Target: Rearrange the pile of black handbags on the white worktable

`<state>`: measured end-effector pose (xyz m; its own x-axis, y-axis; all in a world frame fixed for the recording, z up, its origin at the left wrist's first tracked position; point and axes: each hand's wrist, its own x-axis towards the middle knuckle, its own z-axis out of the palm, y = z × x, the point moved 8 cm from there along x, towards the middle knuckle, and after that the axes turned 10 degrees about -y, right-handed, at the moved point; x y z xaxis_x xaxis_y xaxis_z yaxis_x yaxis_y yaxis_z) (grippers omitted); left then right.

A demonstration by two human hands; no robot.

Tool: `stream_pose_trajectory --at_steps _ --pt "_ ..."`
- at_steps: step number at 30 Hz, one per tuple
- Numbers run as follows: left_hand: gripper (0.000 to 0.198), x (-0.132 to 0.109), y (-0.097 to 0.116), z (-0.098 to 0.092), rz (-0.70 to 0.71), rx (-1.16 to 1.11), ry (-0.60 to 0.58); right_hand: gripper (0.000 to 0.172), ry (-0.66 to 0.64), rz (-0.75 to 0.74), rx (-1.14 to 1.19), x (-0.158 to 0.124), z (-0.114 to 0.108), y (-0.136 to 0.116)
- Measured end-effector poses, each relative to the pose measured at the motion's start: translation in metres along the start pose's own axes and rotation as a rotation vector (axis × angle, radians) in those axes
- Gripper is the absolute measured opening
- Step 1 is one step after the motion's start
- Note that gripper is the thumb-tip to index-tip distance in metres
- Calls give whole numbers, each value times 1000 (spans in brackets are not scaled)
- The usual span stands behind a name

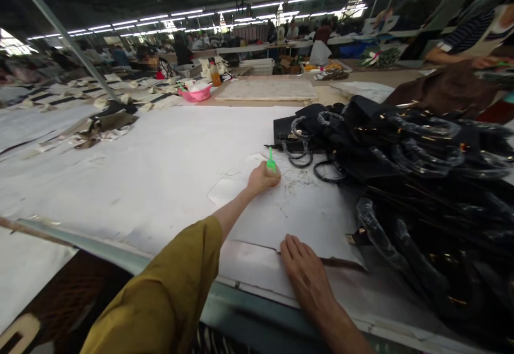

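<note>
My left hand [262, 179], at the end of an olive sleeve, is wrapped round a small squeeze bottle with a bright green nozzle [271, 160] pointing up. The hand is over the white-covered table [180, 172], beside some scattered dark thread ends [299, 180]. Nearer the front edge, my right hand [307, 271] lies palm down with its fingers stretched out. A thin dark brown strip [343, 263] runs out from beside it to the right; whether the fingers press on the strip is hidden.
Black handbags [361, 145] with plastic-wrapped handles are heaped along the right. A pink basin [196, 93], a bottle of orange liquid [214, 74] and a pale board [267, 89] are at the back. Brown scraps [102, 126] lie left. A co-worker's arm [453, 54] shows far right.
</note>
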<state>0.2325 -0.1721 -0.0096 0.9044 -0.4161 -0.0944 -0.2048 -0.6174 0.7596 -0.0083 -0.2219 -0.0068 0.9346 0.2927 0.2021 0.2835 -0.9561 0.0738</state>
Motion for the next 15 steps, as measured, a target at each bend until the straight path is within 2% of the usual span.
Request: stream_pose_trajectory --at_steps 3,9,12,15 --pt "47 -11 4 -1 17 -6 -17 34 29 -21 9 -12 -3 3" --pt "43 -50 3 2 78 -59 -65 38 141 -11 8 -33 -11 -1" --pt "39 -67 0 -2 98 -96 -85 36 158 -2 11 -36 -14 -14" --pt "38 -81 -4 -9 93 -167 -97 35 214 -33 14 -40 -17 -39"
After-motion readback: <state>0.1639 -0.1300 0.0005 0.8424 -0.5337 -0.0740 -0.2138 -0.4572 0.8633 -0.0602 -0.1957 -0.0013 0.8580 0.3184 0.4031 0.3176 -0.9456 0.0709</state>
